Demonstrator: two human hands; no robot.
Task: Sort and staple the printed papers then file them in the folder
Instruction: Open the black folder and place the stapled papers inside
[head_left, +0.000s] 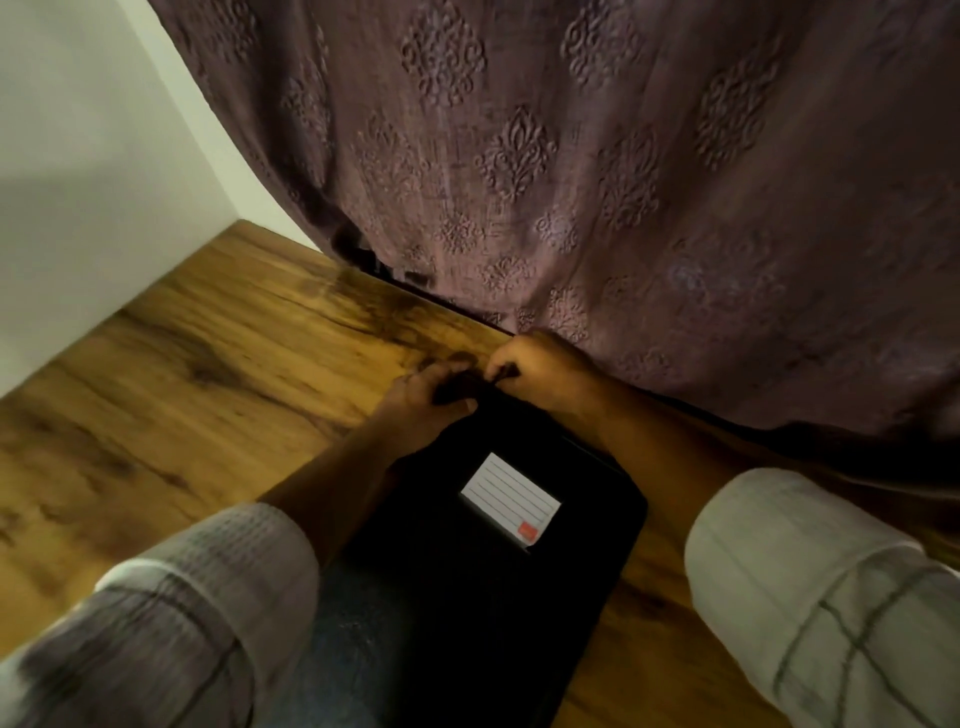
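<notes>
Here, the black folder (467, 597) is lying closed on the wooden table (208, 364). Its long axis is running straight away from the person toward the curtain (623, 182), with the white label (511, 501) facing up. Both hands are meeting at its far short edge. The left hand (415, 410) is curling its fingers round what looks like a dark tie (462, 387), and the right hand (545, 371) is pinching its other end just beside. Neither hand is nearer, since the fastening is sitting between them. No papers are showing.
</notes>
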